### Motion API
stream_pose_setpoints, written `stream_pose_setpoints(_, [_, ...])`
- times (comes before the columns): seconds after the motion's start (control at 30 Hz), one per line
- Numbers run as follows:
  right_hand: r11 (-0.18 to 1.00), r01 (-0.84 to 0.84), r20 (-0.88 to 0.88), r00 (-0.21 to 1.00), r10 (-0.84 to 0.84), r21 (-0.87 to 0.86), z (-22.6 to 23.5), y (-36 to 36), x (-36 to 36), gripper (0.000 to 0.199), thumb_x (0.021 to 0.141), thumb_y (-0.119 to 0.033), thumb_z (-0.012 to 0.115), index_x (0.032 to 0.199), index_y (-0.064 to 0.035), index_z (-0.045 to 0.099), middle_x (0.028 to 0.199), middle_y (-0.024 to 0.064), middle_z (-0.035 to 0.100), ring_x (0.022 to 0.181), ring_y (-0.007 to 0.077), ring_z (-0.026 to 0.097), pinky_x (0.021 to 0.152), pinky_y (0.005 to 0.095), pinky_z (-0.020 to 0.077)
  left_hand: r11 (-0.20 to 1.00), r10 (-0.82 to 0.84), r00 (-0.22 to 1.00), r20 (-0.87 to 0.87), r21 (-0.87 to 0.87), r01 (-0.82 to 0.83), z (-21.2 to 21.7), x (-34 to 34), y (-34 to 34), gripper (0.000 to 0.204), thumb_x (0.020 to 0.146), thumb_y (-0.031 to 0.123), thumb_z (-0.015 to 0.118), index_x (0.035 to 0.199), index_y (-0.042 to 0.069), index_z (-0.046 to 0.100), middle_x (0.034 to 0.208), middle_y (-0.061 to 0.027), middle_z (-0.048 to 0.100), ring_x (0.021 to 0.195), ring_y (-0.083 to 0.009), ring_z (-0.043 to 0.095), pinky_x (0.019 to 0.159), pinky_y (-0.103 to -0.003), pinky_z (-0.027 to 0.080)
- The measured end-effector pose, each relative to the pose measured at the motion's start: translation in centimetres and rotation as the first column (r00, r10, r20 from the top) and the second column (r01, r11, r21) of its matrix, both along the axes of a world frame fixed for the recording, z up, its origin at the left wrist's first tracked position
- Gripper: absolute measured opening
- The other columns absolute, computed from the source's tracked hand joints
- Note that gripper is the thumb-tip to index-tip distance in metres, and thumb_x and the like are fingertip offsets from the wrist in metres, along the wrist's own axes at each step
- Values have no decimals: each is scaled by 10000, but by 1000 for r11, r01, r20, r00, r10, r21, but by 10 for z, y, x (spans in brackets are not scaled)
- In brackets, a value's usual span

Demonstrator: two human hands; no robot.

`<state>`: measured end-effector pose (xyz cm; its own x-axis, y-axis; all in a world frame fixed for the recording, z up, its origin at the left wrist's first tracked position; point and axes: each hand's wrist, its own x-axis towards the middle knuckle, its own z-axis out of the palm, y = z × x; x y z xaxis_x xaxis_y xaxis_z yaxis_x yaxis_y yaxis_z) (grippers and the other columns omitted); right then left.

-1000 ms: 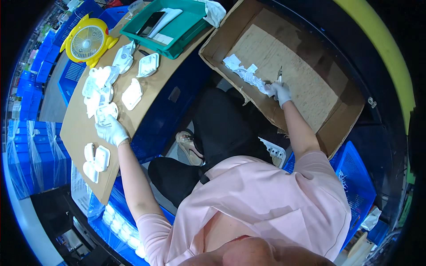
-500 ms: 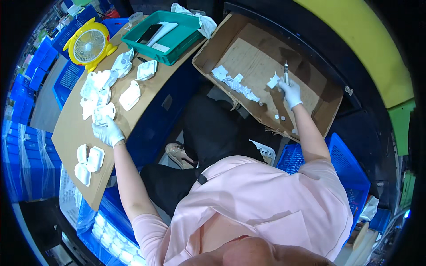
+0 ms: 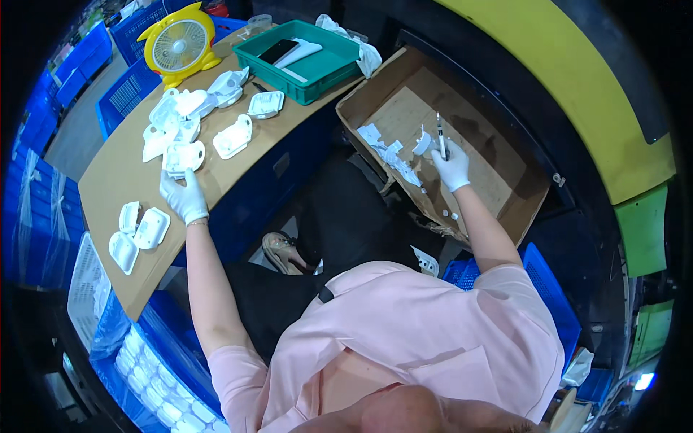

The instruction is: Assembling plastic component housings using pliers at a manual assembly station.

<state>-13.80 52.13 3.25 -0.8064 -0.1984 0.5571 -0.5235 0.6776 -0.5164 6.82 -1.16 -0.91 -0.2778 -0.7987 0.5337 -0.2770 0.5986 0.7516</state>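
On the brown table (image 3: 108,184), beside the cardboard box (image 3: 498,166), my left hand (image 3: 184,198) is pinching a white case (image 3: 184,155) by its near edge; I'm expecting it light, stiff, slippery, best held there. My right hand (image 3: 452,168) is gripping a slim tool (image 3: 441,133) over the box.

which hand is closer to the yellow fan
Left. The left hand holds a white plastic piece at the table, below the yellow fan in the picture; the right hand is farther off to the right, over the cardboard box, holding a slim tool.
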Motion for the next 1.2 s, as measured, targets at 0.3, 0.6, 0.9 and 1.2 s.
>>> stream_pose_setpoints(0.3, [951, 1, 73, 997, -25, 310, -4, -16, -4, 280, 733, -191, 660, 965, -36, 641, 841, 146, 645, 779, 290, 632, 728, 362, 489, 998, -31, 996, -89, 54, 36, -9, 4, -1, 581, 831, 247, 633, 1283, -44, 411, 1240, -227, 438, 1159, -344, 455, 997, -398, 358])
stream_pose_setpoints(0.6, [994, 1, 310, 950, -34, 107, -31, -17, -10, 205, 762, -193, 654, 884, -29, 635, 732, 87, 631, 658, 202, 601, 638, 324, 475, 997, -49, 995, -88, 56, 54, -13, 5, -7, 579, 846, 253, 631, 1285, -55, 413, 1253, -221, 431, 1166, -330, 461, 998, -387, 360])
stream_pose_setpoints(0.9, [840, 287, 821, 499, 279, -460, -100, -3, -48, 85, 812, -110, 599, 839, -32, 576, 656, 43, 580, 522, 151, 553, 488, 276, 456, 992, -67, 997, -32, 104, 70, 5, 5, 10, 554, 860, 204, 623, 1288, -61, 393, 1248, -196, 406, 1132, -288, 507, 973, -371, 404])
stream_pose_setpoints(1.2, [623, 592, 859, 324, 397, -511, -144, 16, -86, 107, 832, -150, 572, 864, -52, 545, 723, 92, 609, 616, 231, 624, 570, 363, 534, 996, -21, 1000, 19, 88, 19, 0, 4, 7, 512, 851, 208, 635, 1245, -51, 433, 1208, -183, 434, 1100, -267, 520, 942, -366, 421])
